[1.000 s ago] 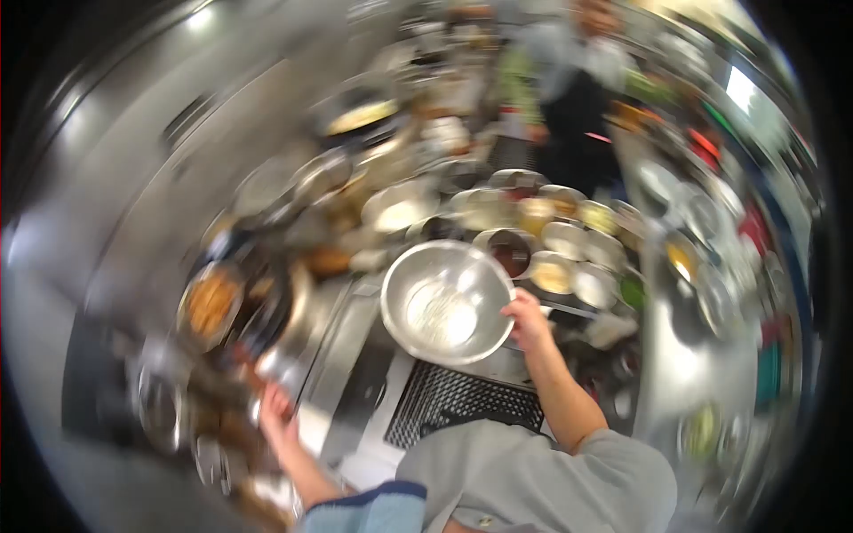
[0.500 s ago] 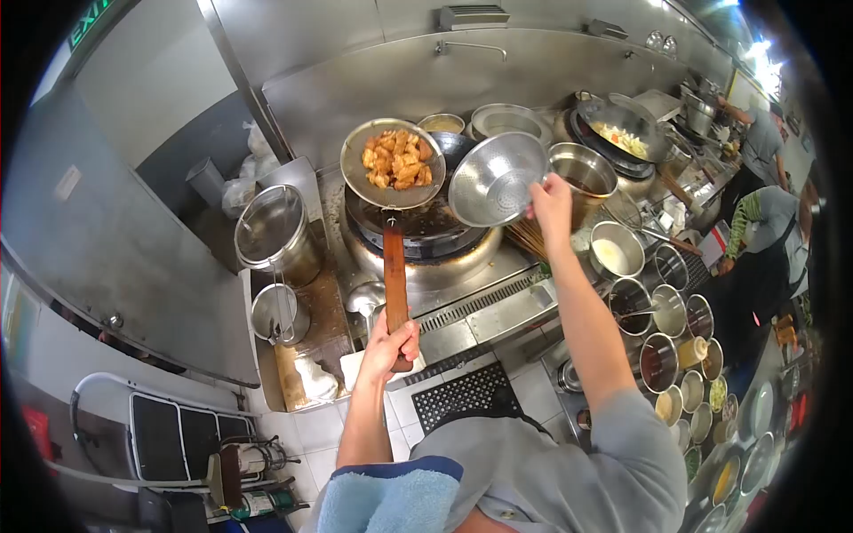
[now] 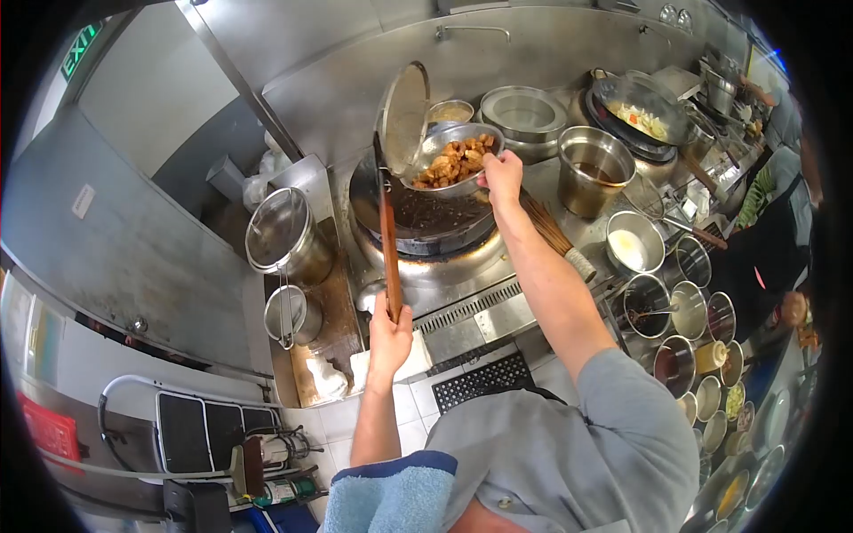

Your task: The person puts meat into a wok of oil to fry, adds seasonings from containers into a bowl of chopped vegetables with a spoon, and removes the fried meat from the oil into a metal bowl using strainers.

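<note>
My left hand [image 3: 389,339] is closed round the wooden handle of a wide strainer [image 3: 406,115], which is tipped nearly on its edge above a wok [image 3: 426,218]. With its fingers on the rim, my right hand [image 3: 502,176] holds a metal bowl [image 3: 462,188] tilted beside the strainer. Browned food pieces [image 3: 456,163] lie in that bowl. The strainer's face is turned toward the bowl, and no pieces show on it. Dark residue coats the wok's inside.
Tall pots [image 3: 291,233] stand left of the wok. To its right are a bamboo brush [image 3: 555,235], a pot of dark liquid [image 3: 593,173] and another wok with food [image 3: 635,111]. Several small containers [image 3: 689,306] and a person in a dark apron [image 3: 769,258] are at the right.
The strainer has turned onto its edge, and the food pieces have passed from it into the metal bowl. My right hand has brought the bowl left and lower, beside the strainer.
</note>
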